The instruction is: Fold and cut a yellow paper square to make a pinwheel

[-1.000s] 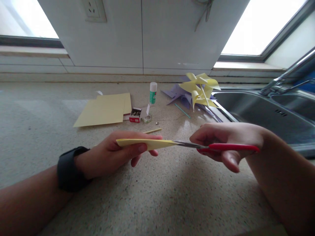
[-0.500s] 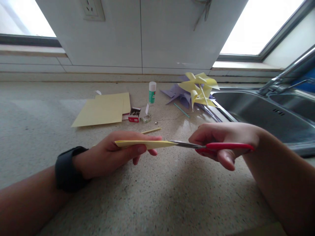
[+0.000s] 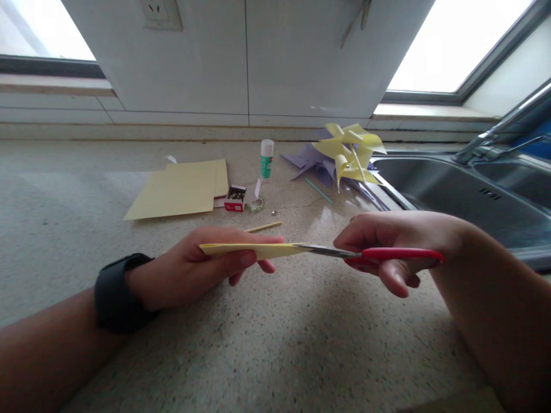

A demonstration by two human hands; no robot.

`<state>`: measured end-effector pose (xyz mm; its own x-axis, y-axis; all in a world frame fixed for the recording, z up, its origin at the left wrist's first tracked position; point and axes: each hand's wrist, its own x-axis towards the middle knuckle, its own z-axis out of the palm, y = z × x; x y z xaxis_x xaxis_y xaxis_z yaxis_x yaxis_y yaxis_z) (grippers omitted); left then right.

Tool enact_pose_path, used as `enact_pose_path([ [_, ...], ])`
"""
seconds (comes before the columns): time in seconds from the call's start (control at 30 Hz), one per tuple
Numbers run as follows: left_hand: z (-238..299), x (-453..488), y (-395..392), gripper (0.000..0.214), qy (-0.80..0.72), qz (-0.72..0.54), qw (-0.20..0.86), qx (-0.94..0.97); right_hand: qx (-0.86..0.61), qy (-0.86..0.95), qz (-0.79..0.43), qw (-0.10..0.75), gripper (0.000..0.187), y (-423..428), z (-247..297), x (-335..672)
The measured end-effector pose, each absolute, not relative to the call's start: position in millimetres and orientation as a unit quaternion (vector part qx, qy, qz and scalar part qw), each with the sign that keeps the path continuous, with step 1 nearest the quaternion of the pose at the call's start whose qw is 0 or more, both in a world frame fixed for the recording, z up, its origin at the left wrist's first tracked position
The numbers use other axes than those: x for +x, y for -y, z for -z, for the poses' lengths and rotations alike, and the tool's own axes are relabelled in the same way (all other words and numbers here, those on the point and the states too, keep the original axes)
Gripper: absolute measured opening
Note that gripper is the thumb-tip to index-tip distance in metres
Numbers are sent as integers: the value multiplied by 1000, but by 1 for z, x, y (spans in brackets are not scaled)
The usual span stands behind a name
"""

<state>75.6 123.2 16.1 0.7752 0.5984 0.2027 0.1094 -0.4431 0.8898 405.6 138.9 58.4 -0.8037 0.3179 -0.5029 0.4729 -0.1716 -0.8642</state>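
Observation:
A folded piece of yellow paper [image 3: 271,250] is pinched between the thumb and fingers of my left hand [image 3: 202,264], held above the counter and seen nearly edge-on. My right hand [image 3: 400,235] grips the red handles of a pair of scissors [image 3: 383,254], thumb through one loop. The metal blades point left and meet the right end of the paper, overlapping it. How far they cut into it I cannot tell. Behind my left hand lies a thin pale yellow stick [image 3: 264,226] on the counter.
Yellow paper sheets [image 3: 176,192] lie at the back left. Beside them are a small red box [image 3: 235,198] of metal pins, a tape roll [image 3: 256,204] and a glue stick [image 3: 267,159]. Yellow and purple paper pinwheels [image 3: 350,152] lie near the steel sink [image 3: 456,189]; a teal stick [image 3: 318,190] is close by.
The scissors have shifted very slightly to the right, the blades still at the paper's right end. The fingers of my right hand have moved a little; the view has tilted slightly.

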Motion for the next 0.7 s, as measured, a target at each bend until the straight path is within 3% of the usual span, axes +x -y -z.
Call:
enact_pose_path([
  [0.7, -15, 78, -124, 37, -192, -249, 508, 802, 326, -681, 653, 60, 57, -140, -52, 404],
])
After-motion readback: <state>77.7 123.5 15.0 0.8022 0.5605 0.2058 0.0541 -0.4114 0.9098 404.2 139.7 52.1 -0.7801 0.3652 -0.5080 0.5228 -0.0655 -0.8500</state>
